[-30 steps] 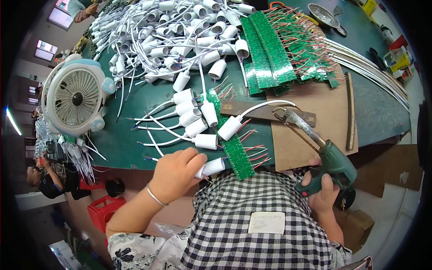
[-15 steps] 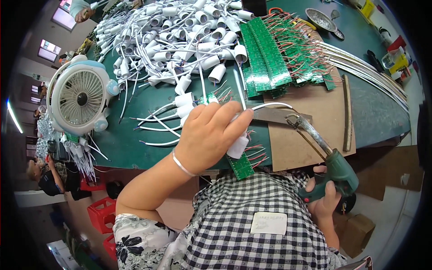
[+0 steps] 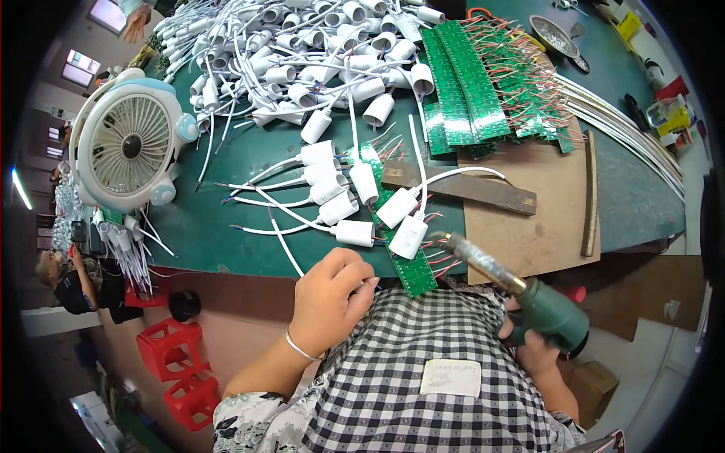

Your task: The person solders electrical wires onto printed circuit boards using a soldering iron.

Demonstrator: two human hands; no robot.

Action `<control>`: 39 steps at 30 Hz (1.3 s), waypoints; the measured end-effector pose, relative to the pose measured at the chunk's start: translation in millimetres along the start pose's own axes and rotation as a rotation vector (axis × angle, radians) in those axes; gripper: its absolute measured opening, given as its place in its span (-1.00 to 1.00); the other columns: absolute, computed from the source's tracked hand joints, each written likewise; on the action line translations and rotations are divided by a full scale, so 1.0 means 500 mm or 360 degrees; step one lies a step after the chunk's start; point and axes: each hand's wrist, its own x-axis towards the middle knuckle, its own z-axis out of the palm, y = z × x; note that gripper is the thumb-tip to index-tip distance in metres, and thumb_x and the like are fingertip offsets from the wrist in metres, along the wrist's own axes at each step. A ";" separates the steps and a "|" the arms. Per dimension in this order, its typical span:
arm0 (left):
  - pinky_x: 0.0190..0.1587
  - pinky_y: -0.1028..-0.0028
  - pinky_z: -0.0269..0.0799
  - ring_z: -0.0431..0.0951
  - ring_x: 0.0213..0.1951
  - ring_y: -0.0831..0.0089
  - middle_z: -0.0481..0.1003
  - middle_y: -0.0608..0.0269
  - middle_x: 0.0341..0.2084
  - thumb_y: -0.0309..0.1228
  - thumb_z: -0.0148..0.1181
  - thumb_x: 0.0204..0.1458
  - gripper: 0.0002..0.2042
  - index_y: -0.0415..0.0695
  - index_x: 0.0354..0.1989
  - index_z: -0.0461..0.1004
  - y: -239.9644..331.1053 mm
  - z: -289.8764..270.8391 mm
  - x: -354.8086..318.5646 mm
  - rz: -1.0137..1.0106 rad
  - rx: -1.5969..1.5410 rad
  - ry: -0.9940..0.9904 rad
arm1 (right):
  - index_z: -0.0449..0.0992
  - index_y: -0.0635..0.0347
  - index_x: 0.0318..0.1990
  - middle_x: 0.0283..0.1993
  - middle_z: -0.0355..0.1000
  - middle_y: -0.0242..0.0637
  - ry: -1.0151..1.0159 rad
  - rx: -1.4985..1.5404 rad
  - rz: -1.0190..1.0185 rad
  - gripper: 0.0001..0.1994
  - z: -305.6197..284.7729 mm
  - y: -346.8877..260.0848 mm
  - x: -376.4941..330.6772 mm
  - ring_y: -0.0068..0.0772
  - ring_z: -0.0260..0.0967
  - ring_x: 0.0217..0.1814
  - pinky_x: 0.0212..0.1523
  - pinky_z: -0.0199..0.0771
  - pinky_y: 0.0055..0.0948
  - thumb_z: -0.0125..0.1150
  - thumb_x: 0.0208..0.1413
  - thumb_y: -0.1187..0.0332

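My right hand grips a green-handled soldering gun. Its metal tip is close to a white lamp holder lying across a green circuit board strip. Several more white lamp holders rest along that strip, their cables trailing left, with thin red wires at the strip's right edge. Near the front edge of the table is my left hand, fingers curled and pressed together. A white cable runs down to it; what the fingers hold is hidden.
A heap of white lamp holders fills the back. Green boards with red wires lie stacked behind a brown bar and cardboard sheet. A fan stands left; metal strips lie right. Another person's hand shows top left.
My left hand has left the lamp holders and moved down to the table's front edge. The soldering gun in my right hand has swung left, its tip now close to the lamp holder.
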 end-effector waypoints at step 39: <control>-0.33 0.32 0.14 0.34 -0.37 0.30 0.35 0.28 -0.43 -0.55 0.24 -0.32 -0.78 -0.08 -0.42 0.43 -0.002 0.071 0.007 0.0282 0.0436 0.0301 | 0.50 0.27 -0.21 -0.33 0.52 -0.23 -0.0302 -0.0757 -0.0246 -0.78 -0.015 -0.012 -0.013 -0.30 0.50 -0.35 -0.27 0.48 -0.39 0.24 -0.04 0.40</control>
